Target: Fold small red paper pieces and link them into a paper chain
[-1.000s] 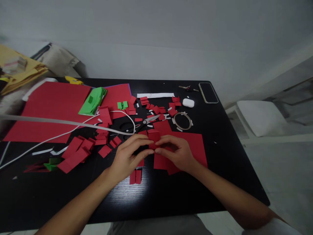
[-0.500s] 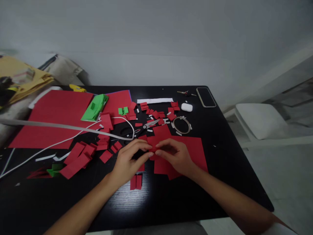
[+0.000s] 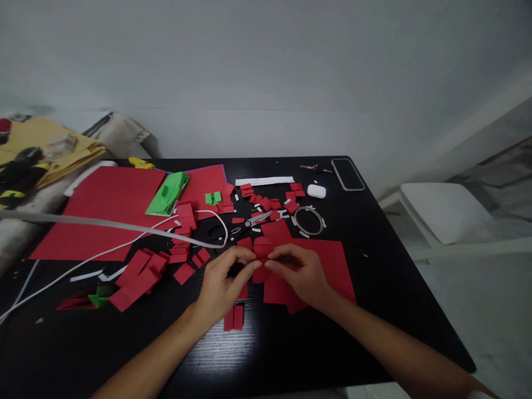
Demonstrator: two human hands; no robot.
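Note:
Between my two hands is a small folded piece of red paper (image 3: 262, 247), pinched at its lower edge from both sides. My left hand (image 3: 226, 277) is closed on its left end, thumb and forefinger together. Opposite it, my right hand (image 3: 301, 271) pinches the right end. Below them lie large red paper sheets (image 3: 328, 266), partly covered by my right hand. A folded red paper piece (image 3: 233, 317) rests on the black table just in front of my left hand. Scissors (image 3: 245, 226) lie open beyond my hands, near a roll of tape (image 3: 308, 220).
Left of my hands are folded red strips (image 3: 139, 277), a green paper stack (image 3: 168, 194) and a large red sheet (image 3: 100, 205). A white cable (image 3: 112, 224) crosses them. An earbud case (image 3: 316, 191), keys (image 3: 316, 168) and a phone (image 3: 348, 174) lie at the back right.
The upper flap of the red paper piece now stands up between my fingers, where it was hardly visible before. My hands remain pinched on it. The whole view has shifted slightly.

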